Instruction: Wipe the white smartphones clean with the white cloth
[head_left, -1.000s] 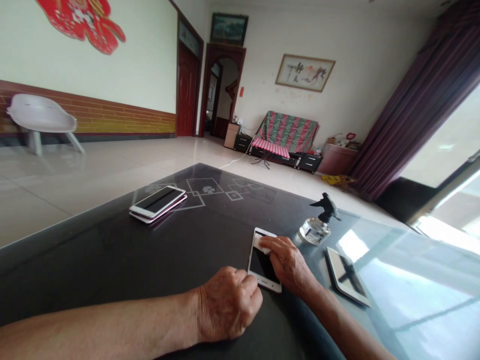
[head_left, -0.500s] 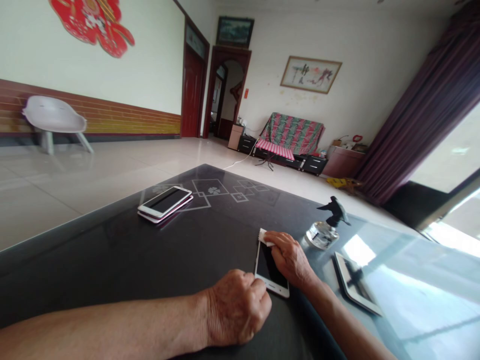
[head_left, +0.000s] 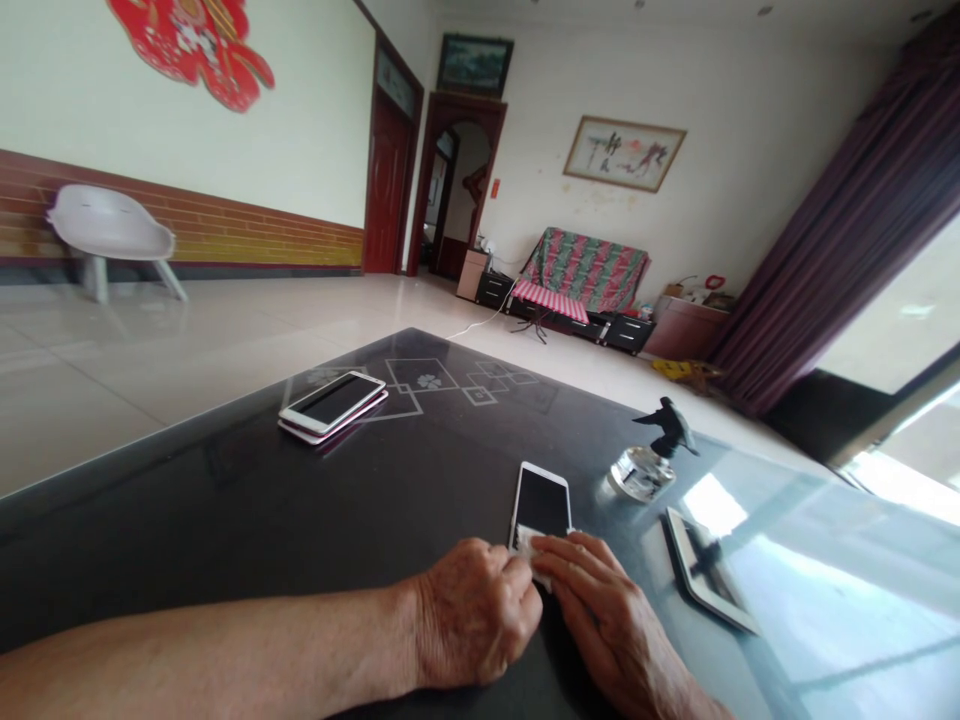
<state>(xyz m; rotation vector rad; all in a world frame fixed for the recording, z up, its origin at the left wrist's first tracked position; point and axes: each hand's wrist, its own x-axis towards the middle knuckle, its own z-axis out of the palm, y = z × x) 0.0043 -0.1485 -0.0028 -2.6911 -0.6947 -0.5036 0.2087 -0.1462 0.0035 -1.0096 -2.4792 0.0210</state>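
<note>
A white phone with a dark screen lies face up on the black glass table. My left hand is closed in a fist at the phone's near left corner, its fingers touching the edge. My right hand rests on the phone's near end, fingers pressed down on a small white cloth. Most of the screen shows beyond the cloth.
Two stacked phones lie at the far left of the table. A clear spray bottle with a black trigger stands right of the phone. Another phone lies at the right. Beyond the table are a tiled floor, a white chair and a covered sofa.
My right hand has drawn the white cloth from the far end of the phone's screen back to its near end. My left hand has stayed at the phone's corner.
</note>
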